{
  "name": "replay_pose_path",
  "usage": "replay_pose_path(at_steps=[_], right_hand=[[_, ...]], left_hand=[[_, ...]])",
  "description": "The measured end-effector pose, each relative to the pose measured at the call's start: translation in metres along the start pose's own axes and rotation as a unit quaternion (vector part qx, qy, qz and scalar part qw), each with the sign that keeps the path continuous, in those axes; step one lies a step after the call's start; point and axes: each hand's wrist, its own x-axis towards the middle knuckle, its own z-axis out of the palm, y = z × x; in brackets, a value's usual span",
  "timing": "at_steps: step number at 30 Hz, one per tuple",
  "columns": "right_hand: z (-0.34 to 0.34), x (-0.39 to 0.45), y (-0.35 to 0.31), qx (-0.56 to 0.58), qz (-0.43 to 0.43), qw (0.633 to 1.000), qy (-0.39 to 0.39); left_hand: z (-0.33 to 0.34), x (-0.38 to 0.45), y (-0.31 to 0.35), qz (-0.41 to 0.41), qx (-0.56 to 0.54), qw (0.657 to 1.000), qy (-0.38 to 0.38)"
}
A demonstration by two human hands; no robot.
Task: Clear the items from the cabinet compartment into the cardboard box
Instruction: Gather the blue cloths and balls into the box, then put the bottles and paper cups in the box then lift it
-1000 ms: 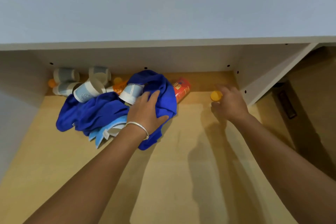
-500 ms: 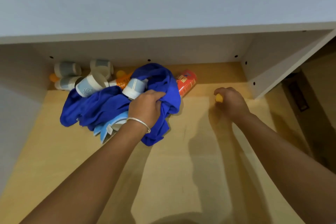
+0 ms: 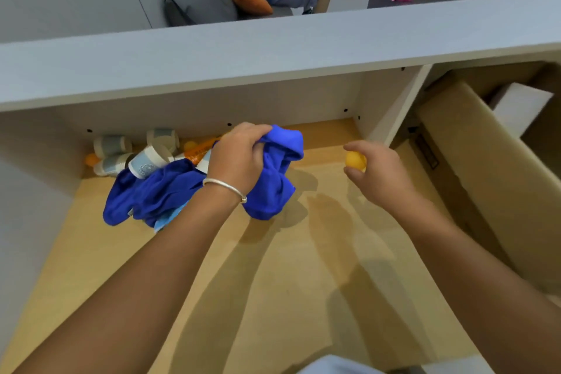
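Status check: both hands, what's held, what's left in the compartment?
Left hand grips blue cloth. Right hand pinches orange ball. Paper cups remain at back. Cardboard box right, path unobstructed.

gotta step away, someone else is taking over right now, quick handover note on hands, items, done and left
Left hand grips the blue cloth, bunched and partly lifted.
Right hand holds an orange ball.
Paper cups lie at the compartment's back left with an orange packet and more small orange balls.
Cardboard box stands to the right.
Nothing visibly boxed yet; everything above is left.
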Motion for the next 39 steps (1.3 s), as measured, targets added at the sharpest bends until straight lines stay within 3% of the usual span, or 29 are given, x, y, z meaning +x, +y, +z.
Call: replay_pose_path(at_steps=[9, 16, 22, 26, 28, 34, 39], right_hand=[[-0.103, -0.025, 0.014, 0.028, 0.023, 0.991, 0.129], [-0.178, -0.051, 0.072, 0.045, 0.09, 0.971, 0.217], [-0.213, -0.071, 0.13, 0.019, 0.168, 0.955, 0.245], [-0.222, -0.081, 0.167, 0.002, 0.204, 0.949, 0.242], [-0.222, -0.084, 0.183, -0.004, 0.223, 0.949, 0.224], [-0.216, -0.092, 0.208, -0.028, 0.248, 0.949, 0.194], [-0.205, -0.094, 0.186, -0.023, 0.219, 0.951, 0.217]], left_hand=[[-0.012, 0.055, 0.096, 0.117, -0.075, 0.99, 0.037], [0.017, 0.095, 0.189, 0.184, -0.178, 0.965, 0.053], [0.049, 0.14, 0.286, 0.239, -0.268, 0.93, 0.078], [0.082, 0.164, 0.345, 0.233, -0.33, 0.909, 0.104], [0.104, 0.166, 0.365, 0.23, -0.346, 0.907, 0.075], [0.162, 0.13, 0.353, 0.147, -0.302, 0.936, -0.104], [0.165, 0.08, 0.26, 0.094, -0.227, 0.96, -0.136]])
